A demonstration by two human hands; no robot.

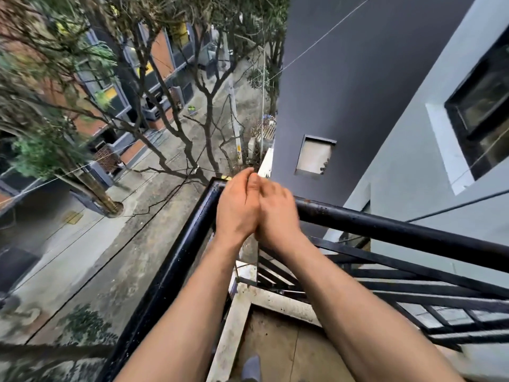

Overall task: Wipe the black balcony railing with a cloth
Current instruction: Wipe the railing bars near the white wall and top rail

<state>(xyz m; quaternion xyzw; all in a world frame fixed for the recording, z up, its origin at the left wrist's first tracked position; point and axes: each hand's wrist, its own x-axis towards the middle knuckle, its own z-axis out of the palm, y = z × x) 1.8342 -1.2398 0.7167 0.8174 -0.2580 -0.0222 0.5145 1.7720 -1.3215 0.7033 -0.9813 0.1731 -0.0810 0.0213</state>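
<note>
Railing (pixel 176 260) corner lies just beneath left hand (pixel 238 208) and right hand (pixel 275 213).

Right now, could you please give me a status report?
Left hand and right hand pressed together at the railing corner. Cloth not clearly visible. Nothing blocking the rail.

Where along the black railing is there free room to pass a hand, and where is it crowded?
Free: the right rail, from the hands to the picture's edge, and the left rail, from the hands downward. Crowded: the corner, where left hand and right hand meet.
</note>
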